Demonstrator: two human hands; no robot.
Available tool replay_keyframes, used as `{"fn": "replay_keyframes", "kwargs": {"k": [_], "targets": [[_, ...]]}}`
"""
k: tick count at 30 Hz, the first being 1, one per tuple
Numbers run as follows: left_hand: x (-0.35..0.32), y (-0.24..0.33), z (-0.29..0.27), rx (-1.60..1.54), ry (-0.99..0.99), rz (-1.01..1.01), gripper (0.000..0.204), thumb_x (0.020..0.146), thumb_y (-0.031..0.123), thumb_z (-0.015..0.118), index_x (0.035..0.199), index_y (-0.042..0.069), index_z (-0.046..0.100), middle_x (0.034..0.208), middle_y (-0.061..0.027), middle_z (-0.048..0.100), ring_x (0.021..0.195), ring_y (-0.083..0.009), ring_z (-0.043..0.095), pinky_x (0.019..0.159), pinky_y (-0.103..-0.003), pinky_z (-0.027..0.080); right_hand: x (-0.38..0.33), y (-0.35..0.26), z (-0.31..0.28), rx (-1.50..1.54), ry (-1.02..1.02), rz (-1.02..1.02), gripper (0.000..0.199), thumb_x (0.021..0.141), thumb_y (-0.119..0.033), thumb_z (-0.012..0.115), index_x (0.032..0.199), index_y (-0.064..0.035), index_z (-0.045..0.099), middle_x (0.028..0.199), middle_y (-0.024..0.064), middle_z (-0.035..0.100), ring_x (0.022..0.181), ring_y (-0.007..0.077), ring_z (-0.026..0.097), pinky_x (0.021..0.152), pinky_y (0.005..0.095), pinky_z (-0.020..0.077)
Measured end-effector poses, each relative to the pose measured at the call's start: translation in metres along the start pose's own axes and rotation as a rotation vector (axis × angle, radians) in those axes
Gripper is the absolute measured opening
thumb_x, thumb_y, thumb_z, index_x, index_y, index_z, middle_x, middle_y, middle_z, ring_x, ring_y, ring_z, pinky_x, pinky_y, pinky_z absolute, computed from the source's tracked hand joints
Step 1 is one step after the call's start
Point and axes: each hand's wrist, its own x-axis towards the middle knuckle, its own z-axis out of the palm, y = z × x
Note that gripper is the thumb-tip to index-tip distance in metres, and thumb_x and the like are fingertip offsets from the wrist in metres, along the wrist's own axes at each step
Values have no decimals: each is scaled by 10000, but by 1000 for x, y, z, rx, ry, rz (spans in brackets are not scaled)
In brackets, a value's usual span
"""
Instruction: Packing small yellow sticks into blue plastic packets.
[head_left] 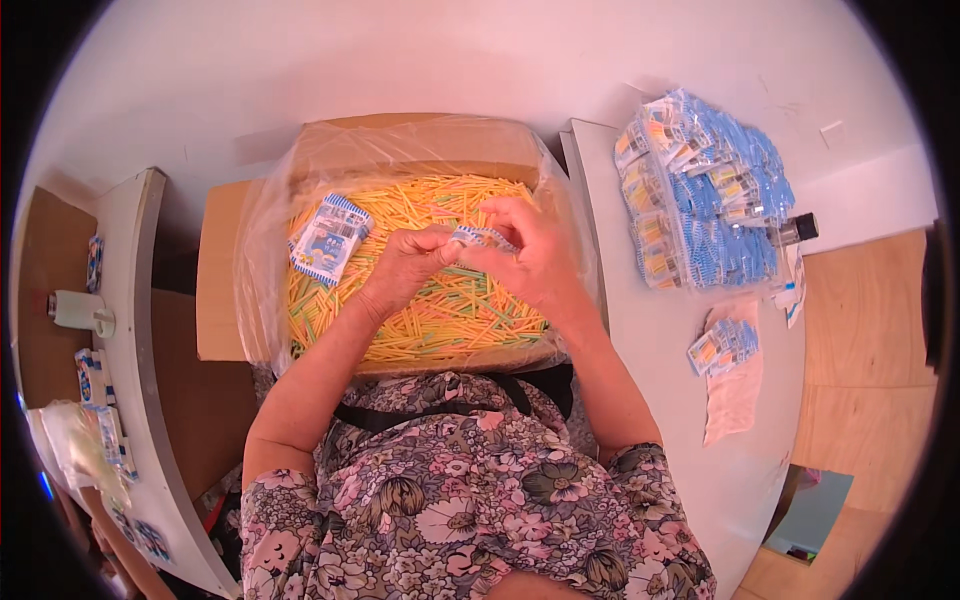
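Over a cardboard box (420, 143) lined with clear plastic, both my hands hold one small blue-and-white striped packet (483, 237). My left hand (410, 262) pinches its left edge between thumb and fingers. From the other side, my right hand (537, 262) grips it with the thumb, the fingers curved above; part of the packet is hidden behind them. Thin yellow, pink and green sticks (430, 335) fill the box beneath. Blue-and-white packets (333, 242) lie on the sticks, left of my left hand.
To the right, a white table (660, 390) bears a clear plastic container (650, 215) heaped with packets, a pink cloth (733, 412) with several packets on it, and a dark-capped bottle (797, 229). On the left table are a pale mug (78, 311) and packets; another person's arm (125, 550) shows there.
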Motion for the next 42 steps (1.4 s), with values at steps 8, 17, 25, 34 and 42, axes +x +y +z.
{"fn": "replay_keyframes", "kwargs": {"k": [8, 17, 25, 34, 42], "targets": [[-7, 19, -5, 823, 48, 348, 220, 757, 79, 699, 971, 30, 684, 984, -110, 666, 956, -253, 600, 873, -361, 446, -80, 17, -40, -137, 214, -49, 214, 829, -72, 666, 1028, -8, 620, 810, 110, 644, 803, 230, 652, 714, 300, 500], [-48, 69, -93, 1924, 439, 169, 296, 879, 212, 590, 1095, 9, 595, 1025, -173, 633, 963, -341, 576, 839, -443, 453, -266, 146, -248, -392, 838, 527, 281, 824, -83, 673, 1086, 9, 635, 917, 82, 684, 805, 164, 651, 711, 277, 507], [-34, 47, -91, 1545, 558, -14, 214, 762, 200, 689, 885, 41, 616, 891, -127, 629, 876, -324, 584, 768, -431, 457, -258, 146, -242, -1237, 897, 99, 389, 791, -81, 692, 1157, 0, 588, 1204, 162, 581, 1140, 323, 514, 984, 408, 391], [-46, 39, -105, 1136, 750, 371, 146, 706, 42, 740, 757, 8, 607, 728, -91, 580, 685, -250, 541, 649, -330, 436, -113, 32, -90, -566, 573, -215, 181, 789, 34, 633, 969, 17, 640, 1017, 131, 633, 934, 244, 593, 849, 324, 454], [-36, 66, -66, 1129, 222, 440, 51, 731, -17, 681, 735, -27, 631, 613, -107, 584, 625, -245, 573, 591, -361, 436, 19, 12, 80, 184, -186, 24, 312, 850, -128, 648, 1108, 30, 573, 879, 99, 643, 691, 140, 602, 598, 272, 492]]}}
